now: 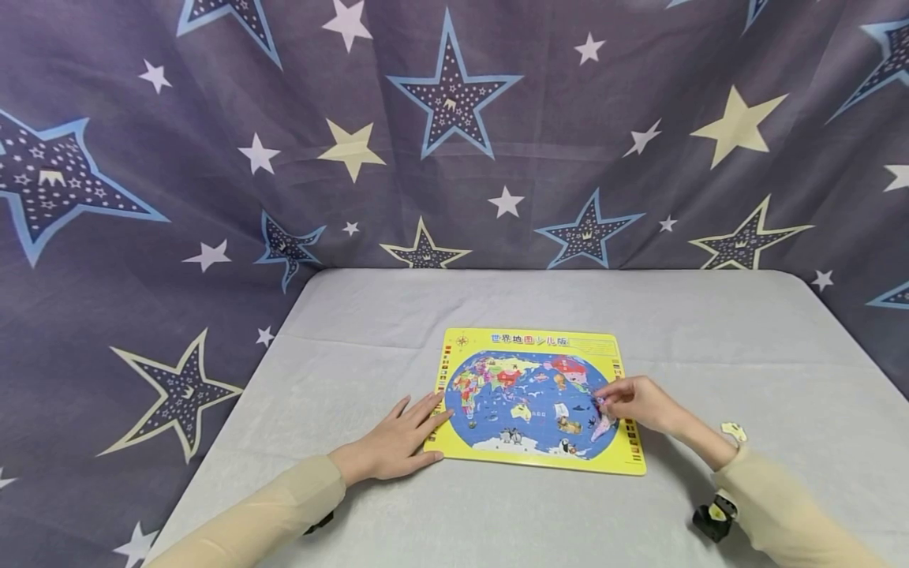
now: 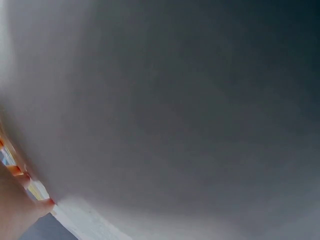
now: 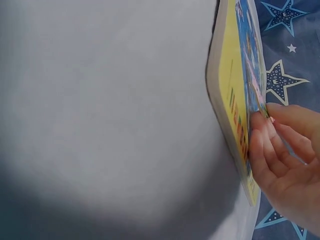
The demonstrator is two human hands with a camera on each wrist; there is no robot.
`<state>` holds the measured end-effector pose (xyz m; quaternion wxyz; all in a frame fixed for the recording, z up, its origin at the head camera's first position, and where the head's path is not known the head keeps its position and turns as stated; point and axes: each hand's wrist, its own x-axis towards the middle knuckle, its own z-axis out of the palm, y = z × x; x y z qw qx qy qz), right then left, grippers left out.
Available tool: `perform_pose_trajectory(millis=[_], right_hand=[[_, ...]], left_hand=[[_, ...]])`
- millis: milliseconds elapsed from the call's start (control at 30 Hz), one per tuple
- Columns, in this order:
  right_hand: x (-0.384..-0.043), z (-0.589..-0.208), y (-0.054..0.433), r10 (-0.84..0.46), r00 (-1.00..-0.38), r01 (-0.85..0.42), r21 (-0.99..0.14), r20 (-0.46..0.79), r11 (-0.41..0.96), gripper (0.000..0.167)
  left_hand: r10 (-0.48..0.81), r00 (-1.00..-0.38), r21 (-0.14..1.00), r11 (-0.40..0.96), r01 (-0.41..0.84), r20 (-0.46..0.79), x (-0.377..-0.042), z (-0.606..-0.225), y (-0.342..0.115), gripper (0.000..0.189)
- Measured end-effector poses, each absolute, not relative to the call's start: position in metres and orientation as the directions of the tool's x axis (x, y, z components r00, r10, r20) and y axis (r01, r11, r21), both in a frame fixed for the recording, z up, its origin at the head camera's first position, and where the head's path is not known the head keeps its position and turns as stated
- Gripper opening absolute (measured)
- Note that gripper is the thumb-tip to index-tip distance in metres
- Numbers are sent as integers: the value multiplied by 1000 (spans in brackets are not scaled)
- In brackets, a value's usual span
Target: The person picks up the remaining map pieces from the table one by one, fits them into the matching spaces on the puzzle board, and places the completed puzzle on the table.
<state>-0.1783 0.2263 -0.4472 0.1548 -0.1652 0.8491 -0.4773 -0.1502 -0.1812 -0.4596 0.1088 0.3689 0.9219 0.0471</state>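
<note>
A yellow-bordered world map puzzle board lies on the table with Chinese lettering along its top. My right hand pinches a pinkish, South America-shaped puzzle piece between thumb and fingers, over the right side of the blue map. In the right wrist view, this piece tilts up from the board's surface. My left hand lies with fingers spread on the board's left edge; only part of that hand shows in the left wrist view.
A loose, pale yellow puzzle piece lies on the grey tablecloth, beside the right wrist. Behind the table hangs a dark curtain with stars. A small black device is strapped at the right wrist.
</note>
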Motion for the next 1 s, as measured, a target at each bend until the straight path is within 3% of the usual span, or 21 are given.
perform_pose_trajectory(millis=[1000], right_hand=[[-175, -445, 215, -380, -920, -165, -786, -95, 596, 20]], left_hand=[[694, -702, 172, 720, 672, -158, -150, -459, -181, 63]])
